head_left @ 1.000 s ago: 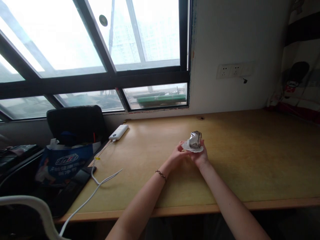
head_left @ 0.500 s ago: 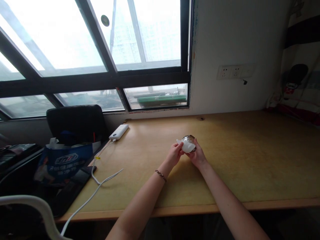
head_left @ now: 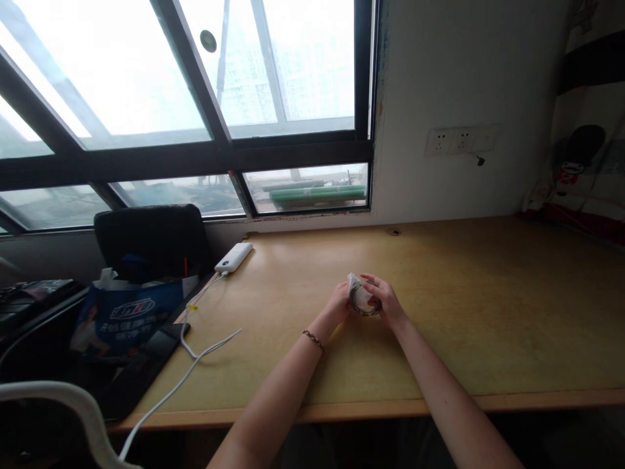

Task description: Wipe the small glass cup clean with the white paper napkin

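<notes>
Above the middle of the wooden table [head_left: 469, 312], my two hands hold a small round shiny object [head_left: 367, 312], see-through or mirror-like, with a dark rim; it looks like a glass bowl, but its exact kind is unclear. My left hand [head_left: 338, 303], a braided bracelet on its wrist, closes on the object's left side. A white tissue [head_left: 360, 294] lies against the object and sticks up past its upper left edge. From the right, my right hand [head_left: 385, 299] grips the object, its fingers bent over the edge and touching the tissue. Some fingertips are hidden.
A white power bank [head_left: 234, 258] with a white cable [head_left: 195, 357] lies along the table's left edge. Beyond that edge are a black chair [head_left: 151, 234], a blue bag [head_left: 131, 316] and a dark flat panel [head_left: 146, 371]. Wall sockets [head_left: 454, 141] are at the back.
The round object has been tilted and turned in my hands and sits slightly lower. My right fingers have come over its top edge, and the tissue now stands up at the left.
</notes>
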Motion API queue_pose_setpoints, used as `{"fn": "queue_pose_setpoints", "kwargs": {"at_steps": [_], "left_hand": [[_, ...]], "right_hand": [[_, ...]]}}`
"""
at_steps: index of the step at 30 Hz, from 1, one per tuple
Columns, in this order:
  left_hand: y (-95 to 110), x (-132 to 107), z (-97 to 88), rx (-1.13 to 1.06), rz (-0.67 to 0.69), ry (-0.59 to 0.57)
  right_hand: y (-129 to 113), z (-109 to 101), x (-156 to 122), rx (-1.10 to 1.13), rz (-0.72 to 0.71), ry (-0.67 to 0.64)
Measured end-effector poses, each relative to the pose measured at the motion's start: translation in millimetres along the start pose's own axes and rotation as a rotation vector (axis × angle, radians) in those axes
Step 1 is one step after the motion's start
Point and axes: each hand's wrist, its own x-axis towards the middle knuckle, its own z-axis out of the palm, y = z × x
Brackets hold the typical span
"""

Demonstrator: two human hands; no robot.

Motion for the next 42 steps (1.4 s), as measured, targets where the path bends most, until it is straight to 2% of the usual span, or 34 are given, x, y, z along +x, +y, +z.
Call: {"fn": "queue_pose_setpoints", "kwargs": {"at_steps": [4,7,15,22,26,29,32,34,38,42], "left_hand": [[-0.6,-0.4,-1.9,0.028,-0.024,-0.035],[-1.4,1.1,-3.1,0.053,-0.021,-0.043],[-7.2,3.5,6.4,0.169,0.121,0.083],[-24.7,-3.6,14.0,0.342,0.259,0.078],[-26.3,-2.3,12.7,0.327,0.37,0.196],[-25.0,2.8,11.1,0.208,0.324,0.231],[-21.6,4.6,11.4,0.071,0.242,0.214],[-17.3,1.9,12.7,0.06,0.263,0.196],[-6.3,-9.8,17.4,0.302,0.373,0.131],[4.0,-22.1,25.7,0.509,0.554,0.003]], "right_hand": [[2.2,-1.0,0.8,-0.056,0.087,-0.017],[3.7,-2.0,2.1,-0.028,0.073,0.004],[4.4,-3.7,7.8,0.249,-0.058,0.232],[9.6,-14.3,16.3,0.319,-0.116,0.387],[10.7,-16.1,18.1,0.387,-0.034,0.368],[9.7,-14.1,17.1,0.36,-0.039,0.336],[8.7,-10.0,13.8,0.275,-0.077,0.297],[9.3,-7.1,11.3,0.206,-0.089,0.265],[13.2,-3.4,8.3,0.159,-0.075,0.265],[14.3,-1.4,8.3,0.212,-0.108,0.324]]}}
